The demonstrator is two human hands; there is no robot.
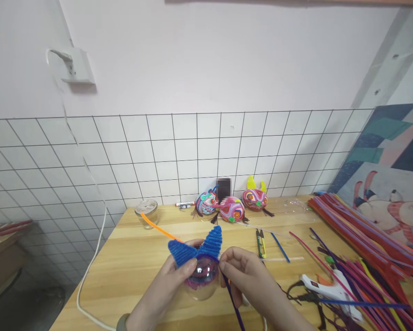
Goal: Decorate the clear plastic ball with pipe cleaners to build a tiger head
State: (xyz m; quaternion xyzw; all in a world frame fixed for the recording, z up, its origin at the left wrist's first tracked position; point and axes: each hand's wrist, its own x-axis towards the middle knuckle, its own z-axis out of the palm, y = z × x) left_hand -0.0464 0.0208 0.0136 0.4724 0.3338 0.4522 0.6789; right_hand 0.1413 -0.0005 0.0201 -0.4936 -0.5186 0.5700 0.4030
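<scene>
The worktop (117, 257) runs out of view at the bottom edge. At its right, a thick bundle of fuzzy stems (347, 232), mostly red, is cut off by the frame, and loose stems partly cover the white glue gun (330, 289). The right hand (239, 276) pinches a dark purple stem at the ball's right side; the fingertips hide the exact contact, and the stem's lower end leaves the frame. The left hand (179, 276) grips the clear ball (201, 292), thumb on the front, its other fingers mostly hidden behind. The ball sits between the two hands, just right of the left palm; whether it touches the wood is hard to tell. Two blue ears (211, 243) rise from its top. Behind, three decorated balls (232, 210) stand near the wall, beside a pixelated dark patch. An orange strip (158, 226) passes out of sight behind the left ear. The purple stem (234, 305) is the thinnest piece.
</scene>
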